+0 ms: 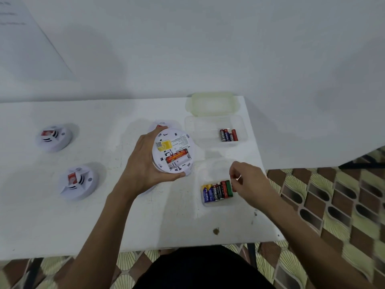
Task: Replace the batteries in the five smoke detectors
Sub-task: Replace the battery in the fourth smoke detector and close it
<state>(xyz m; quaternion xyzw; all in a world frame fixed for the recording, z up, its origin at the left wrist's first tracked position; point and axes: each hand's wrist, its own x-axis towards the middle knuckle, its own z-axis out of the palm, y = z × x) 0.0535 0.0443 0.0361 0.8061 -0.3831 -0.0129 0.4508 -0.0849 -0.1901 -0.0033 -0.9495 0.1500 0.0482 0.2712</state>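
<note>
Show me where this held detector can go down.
Bare table lies along the front edge, this side of the near-left detector, and between the far-left detector and the left hand gripping the held detector. The right end is crowded: lid, far box, near box, right hand pinching a battery.

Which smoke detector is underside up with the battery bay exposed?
The round white smoke detector gripped in the left hand: its label and a red battery show. The two white detectors at left lie vents up.

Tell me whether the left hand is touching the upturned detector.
Touching. The head view shows the left hand with fingers and thumb curled round the detector at its rim, holding it.
</note>
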